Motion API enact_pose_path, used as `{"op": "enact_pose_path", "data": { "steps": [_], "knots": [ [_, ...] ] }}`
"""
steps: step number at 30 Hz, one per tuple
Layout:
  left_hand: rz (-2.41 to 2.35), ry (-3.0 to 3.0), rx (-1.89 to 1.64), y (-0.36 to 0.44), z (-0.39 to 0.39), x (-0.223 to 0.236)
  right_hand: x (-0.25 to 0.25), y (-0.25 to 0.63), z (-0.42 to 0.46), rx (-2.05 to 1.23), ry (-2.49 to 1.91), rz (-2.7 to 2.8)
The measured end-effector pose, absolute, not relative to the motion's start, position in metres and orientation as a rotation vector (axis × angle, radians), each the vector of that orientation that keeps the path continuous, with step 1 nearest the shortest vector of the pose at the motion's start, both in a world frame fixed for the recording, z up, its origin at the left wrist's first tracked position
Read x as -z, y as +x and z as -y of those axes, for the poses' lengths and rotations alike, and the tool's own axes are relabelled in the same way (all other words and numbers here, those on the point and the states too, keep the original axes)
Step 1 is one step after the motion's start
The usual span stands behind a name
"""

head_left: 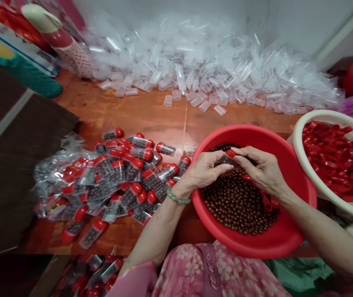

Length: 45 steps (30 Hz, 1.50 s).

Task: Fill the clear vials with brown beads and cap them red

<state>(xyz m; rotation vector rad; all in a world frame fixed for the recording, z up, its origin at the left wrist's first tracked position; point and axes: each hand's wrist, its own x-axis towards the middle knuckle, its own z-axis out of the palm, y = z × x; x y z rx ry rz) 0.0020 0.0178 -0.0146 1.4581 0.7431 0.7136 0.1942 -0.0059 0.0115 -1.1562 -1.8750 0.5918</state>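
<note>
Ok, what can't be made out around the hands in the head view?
Head view only:
The clear plastic tube with a red cap: mostly hidden by the left hand and right hand; contents unclear.
The flat red plastic piece on the round brown beads: partly hidden by the right hand; cannot tell what it is.
The red-capped clear tubes below: cut off by the lower edge.

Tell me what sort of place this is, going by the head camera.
Probably a small workshop for packing by hand. Loose clear plastic tubes are heaped against the wall, a red basin holds brown beads, a white basin holds red caps, and filled capped tubes lie piled nearby.
</note>
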Motion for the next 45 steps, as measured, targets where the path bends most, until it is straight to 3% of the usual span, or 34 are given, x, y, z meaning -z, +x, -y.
{"op": "enact_pose_path", "data": {
  "steps": [9,18,31,34,40,45],
  "knots": [
    [-0.611,1.25,-0.799,0.004,-0.016,0.009,-0.007,0.194,0.012,-0.186,-0.994,2.138],
    [-0.637,1.176,-0.738,0.005,-0.017,0.005,-0.004,0.189,0.017,0.188,-1.125,2.376],
    [-0.603,1.238,-0.685,0.004,-0.014,0.003,-0.004,0.191,0.007,0.396,-0.926,2.377],
    [-0.601,1.217,-0.684,0.004,-0.014,0.002,-0.005,0.192,0.006,0.33,-0.924,2.388],
    [-0.673,1.076,-0.739,0.006,-0.014,0.003,-0.023,0.2,0.006,-0.388,-1.1,2.426],
    [-0.649,1.07,-0.735,0.005,-0.016,0.0,-0.03,0.218,0.005,-0.716,-1.195,2.099]
  ]
}}
